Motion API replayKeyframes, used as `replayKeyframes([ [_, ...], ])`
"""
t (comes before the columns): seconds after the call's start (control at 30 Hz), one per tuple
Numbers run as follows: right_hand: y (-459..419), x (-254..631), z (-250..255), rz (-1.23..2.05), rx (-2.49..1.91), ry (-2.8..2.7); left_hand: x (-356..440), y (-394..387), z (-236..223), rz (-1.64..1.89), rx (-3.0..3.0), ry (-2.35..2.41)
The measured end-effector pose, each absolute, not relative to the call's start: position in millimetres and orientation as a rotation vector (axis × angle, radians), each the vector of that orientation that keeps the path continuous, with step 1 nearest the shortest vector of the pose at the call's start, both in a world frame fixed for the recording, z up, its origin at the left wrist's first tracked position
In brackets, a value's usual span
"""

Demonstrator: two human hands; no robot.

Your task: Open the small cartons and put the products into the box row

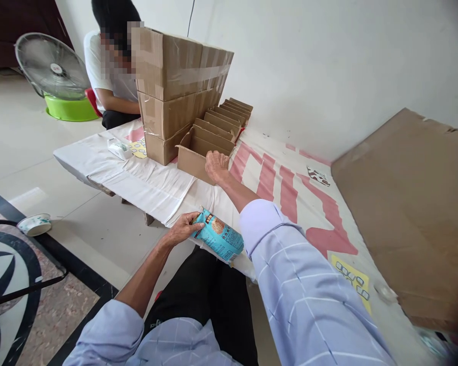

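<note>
My left hand (183,229) is closed on one end of a light blue snack packet (219,236), its thumb pressed on the printed face. The packet lies tilted over the near edge of the table, above my lap. My right hand (217,166) reaches forward to an open cardboard box (193,161), the nearest in a row, with fingers curled over its near right rim. The inside bottom of that box is hidden from here.
Behind it runs a row of open boxes (223,117). Taped cartons (183,66) are stacked to their left, beside a seated person (114,86). A tape dispenser (119,149) sits on the cloth-covered table (156,188). At right leans a large cardboard sheet (404,213); a fan (55,66) stands far left.
</note>
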State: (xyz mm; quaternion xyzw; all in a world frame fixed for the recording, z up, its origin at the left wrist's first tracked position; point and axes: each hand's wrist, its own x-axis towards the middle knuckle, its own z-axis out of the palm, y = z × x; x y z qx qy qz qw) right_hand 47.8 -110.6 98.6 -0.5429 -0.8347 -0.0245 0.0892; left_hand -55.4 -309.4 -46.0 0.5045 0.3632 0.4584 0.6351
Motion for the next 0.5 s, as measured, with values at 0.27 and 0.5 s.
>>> replayKeyframes([
  [0.27,-167.9,106.8,96.9,-0.146,-1.281,-2.293,-58.7,-312.3,-40.3,1.038,1.113,0.819],
  [0.5,-232.8,195.2,39.1,0.481,-1.435,-1.902,-68.6,-301.5,-44.2,1.070,1.065,0.873],
])
